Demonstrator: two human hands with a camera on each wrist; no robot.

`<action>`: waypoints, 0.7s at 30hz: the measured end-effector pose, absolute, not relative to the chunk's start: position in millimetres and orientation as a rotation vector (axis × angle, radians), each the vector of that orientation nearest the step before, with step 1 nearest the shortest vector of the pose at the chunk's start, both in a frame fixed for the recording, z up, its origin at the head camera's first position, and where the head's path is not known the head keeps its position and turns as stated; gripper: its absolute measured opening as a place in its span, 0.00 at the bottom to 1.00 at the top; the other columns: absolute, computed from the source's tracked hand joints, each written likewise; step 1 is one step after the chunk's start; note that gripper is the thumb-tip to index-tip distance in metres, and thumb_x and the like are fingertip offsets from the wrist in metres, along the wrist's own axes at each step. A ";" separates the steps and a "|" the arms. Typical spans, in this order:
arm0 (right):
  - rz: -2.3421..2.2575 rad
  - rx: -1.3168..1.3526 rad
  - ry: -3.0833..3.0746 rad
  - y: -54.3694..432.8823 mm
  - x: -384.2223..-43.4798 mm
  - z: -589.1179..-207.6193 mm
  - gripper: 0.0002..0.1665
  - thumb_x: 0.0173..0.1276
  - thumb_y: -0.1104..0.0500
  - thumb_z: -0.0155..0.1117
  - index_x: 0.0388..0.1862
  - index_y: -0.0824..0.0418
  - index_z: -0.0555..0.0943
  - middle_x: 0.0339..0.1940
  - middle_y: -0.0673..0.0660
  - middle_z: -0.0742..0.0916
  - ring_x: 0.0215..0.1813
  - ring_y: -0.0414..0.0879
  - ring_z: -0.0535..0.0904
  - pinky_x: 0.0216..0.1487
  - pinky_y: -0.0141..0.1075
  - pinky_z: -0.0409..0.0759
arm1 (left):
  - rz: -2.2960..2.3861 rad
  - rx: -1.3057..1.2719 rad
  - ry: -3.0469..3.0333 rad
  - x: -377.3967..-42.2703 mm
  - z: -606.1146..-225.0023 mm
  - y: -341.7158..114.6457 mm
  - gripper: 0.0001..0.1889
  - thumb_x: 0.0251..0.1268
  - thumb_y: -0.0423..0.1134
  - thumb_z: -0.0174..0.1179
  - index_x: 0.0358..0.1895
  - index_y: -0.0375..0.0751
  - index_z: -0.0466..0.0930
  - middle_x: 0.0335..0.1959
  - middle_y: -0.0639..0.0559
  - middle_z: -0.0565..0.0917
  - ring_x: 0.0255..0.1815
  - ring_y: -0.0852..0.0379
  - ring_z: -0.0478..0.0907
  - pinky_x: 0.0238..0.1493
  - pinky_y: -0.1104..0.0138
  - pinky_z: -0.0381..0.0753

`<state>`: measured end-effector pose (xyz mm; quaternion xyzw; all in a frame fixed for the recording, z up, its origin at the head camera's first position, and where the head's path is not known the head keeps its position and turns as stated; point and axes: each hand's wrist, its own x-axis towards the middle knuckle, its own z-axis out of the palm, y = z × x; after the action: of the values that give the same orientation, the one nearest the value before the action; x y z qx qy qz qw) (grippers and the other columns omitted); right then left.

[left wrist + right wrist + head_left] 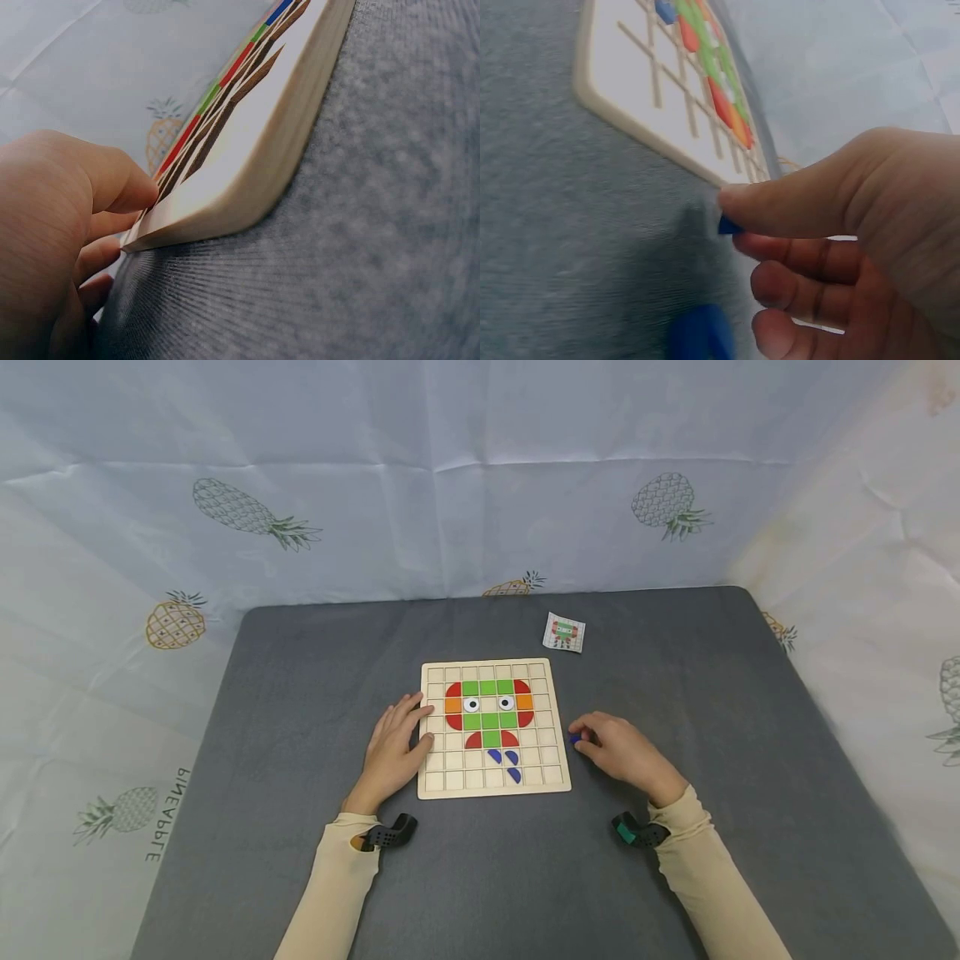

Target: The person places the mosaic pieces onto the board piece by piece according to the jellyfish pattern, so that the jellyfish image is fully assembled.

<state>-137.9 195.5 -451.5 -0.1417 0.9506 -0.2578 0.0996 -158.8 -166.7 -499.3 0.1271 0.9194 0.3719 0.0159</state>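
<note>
A wooden grid board [450, 781] lies flat, bearing a figure of green, red and orange tiles [491, 721] with two eye tiles [471, 704]. Below the figure, several blue segment-shaped pieces [513, 774] sit in the grid. My left hand [392, 747] rests against the board's left edge, fingers extended, thumb tip over the rim. Beyond the right edge, my right hand [618, 750] pinches a small blue piece [728, 225] between thumb and index finger. In the right wrist view, a blurred blue shape [701, 334] shows below that hand.
Behind the board to the right lies a small picture card [564, 633] showing a similar tile figure. A dark grey cloth [322, 693] covers the table. Pale curtains [435, 527] with pineapple prints hang behind and at both sides.
</note>
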 end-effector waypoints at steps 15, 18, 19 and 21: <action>-0.980 -0.487 2.760 172.1 -151.0 -420.0 0.10 0.71 0.60 0.67 0.49 0.59 0.85 0.33 0.50 0.86 0.32 0.43 0.75 0.29 0.31 0.74 | 1.155 0.389 2.859 -157.7 -498.8 -167.0 0.25 0.71 0.39 0.57 0.70 0.42 0.73 0.80 0.47 0.62 0.85 0.47 0.50 0.87 0.51 0.40; -1.015 -0.526 2.758 164.7 -151.9 -417.0 0.08 0.70 0.61 0.68 0.47 0.60 0.84 0.34 0.50 0.85 0.33 0.43 0.75 0.29 0.31 0.74 | 1.152 0.390 2.866 -158.2 -499.9 -166.9 0.25 0.71 0.38 0.58 0.70 0.42 0.73 0.80 0.48 0.62 0.85 0.47 0.51 0.87 0.51 0.40; -1.024 -0.540 2.759 162.2 -152.2 -416.3 0.08 0.70 0.62 0.68 0.46 0.60 0.84 0.35 0.51 0.85 0.34 0.43 0.75 0.29 0.30 0.75 | 1.152 0.388 2.868 -158.4 -500.3 -166.9 0.25 0.71 0.38 0.58 0.70 0.42 0.73 0.80 0.48 0.62 0.85 0.47 0.51 0.87 0.51 0.40; -1.042 -0.567 2.756 156.6 -152.2 -415.6 0.07 0.69 0.62 0.68 0.45 0.59 0.84 0.36 0.51 0.86 0.35 0.43 0.75 0.30 0.31 0.75 | 1.151 0.388 2.873 -158.7 -500.9 -166.8 0.25 0.71 0.38 0.58 0.70 0.42 0.74 0.80 0.48 0.62 0.84 0.47 0.51 0.87 0.50 0.41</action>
<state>-152.2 156.6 -415.6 -0.1885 0.9163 -0.3463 0.0703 -158.7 -166.8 -500.9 0.1242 0.9210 0.3691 0.0112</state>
